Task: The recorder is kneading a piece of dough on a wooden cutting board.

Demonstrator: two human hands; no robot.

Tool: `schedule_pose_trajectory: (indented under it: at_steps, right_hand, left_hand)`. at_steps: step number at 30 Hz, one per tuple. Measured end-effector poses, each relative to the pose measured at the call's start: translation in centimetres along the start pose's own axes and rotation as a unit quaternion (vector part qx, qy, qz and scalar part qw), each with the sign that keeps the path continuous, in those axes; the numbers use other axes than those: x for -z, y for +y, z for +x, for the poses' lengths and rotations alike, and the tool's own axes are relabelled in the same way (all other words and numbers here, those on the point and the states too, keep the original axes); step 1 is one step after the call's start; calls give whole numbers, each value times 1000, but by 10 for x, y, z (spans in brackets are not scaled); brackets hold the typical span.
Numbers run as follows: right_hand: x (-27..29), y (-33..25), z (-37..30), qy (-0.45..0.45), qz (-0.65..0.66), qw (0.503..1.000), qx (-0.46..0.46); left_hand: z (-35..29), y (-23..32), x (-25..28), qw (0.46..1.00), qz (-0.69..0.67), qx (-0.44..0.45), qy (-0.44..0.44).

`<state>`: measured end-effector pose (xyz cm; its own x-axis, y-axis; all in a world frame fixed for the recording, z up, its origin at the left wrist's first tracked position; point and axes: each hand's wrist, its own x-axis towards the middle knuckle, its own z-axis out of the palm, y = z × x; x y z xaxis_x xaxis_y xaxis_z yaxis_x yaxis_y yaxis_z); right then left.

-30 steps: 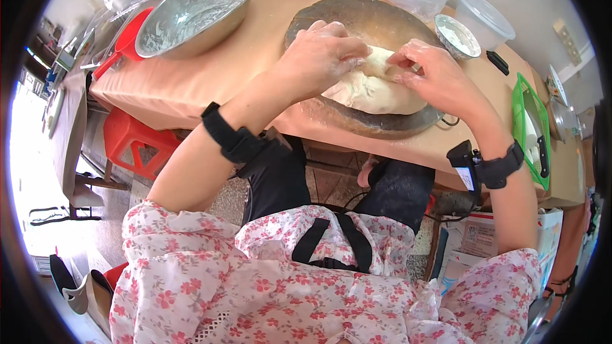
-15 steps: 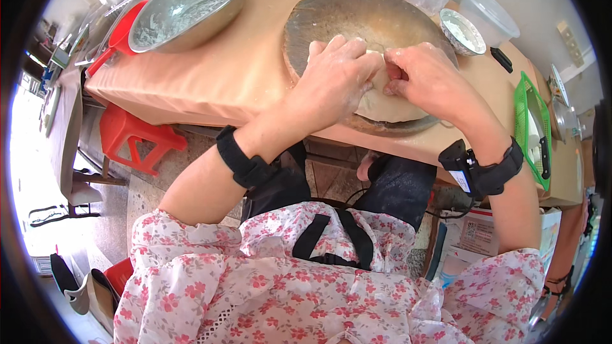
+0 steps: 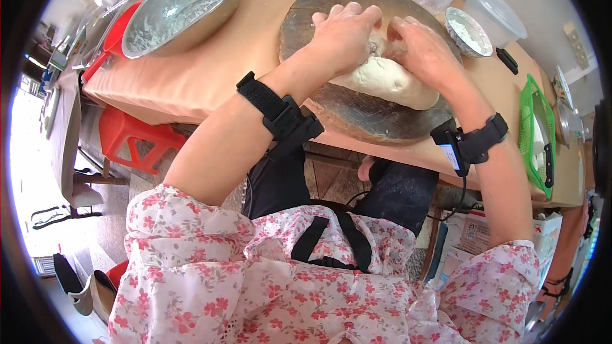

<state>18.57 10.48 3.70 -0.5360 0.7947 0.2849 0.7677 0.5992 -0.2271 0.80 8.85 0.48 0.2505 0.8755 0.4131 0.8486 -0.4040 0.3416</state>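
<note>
A thick pale roll of dough lies across a round, dark wooden board. My left hand reaches over its left part, fingers bent round the far side and gripping the dough. Close beside it, my right hand holds the dough with curled fingers and thumb. Both sets of fingertips nearly meet at the far edge, where the dough is partly hidden by them. Flour dusts my knuckles.
A large metal basin with floury residue stands at the left, beside a red dipper. At the right are a bowl of white flour, a clear plastic tub and a green basket with a black-handled knife.
Both hands have moved toward the far side of the board. The dough's near edge has come away from the board's near rim and now shows as a thick, rounded roll.
</note>
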Motion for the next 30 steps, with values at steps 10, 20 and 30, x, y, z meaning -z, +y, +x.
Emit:
schedule_pose_trajectory:
  at_steps: [10,20,30]
  right_hand:
    - [13,-6,-31,-88,71,990,-82]
    - [60,-43,-61,-140,128,981,-43]
    - [25,-49,-65,-18,-65,995,78]
  left_hand:
    - [-29,-6,20,995,-86,-8,-46]
    - [-75,19,47,982,-181,-47,22]
    - [-75,7,25,986,-82,-132,60]
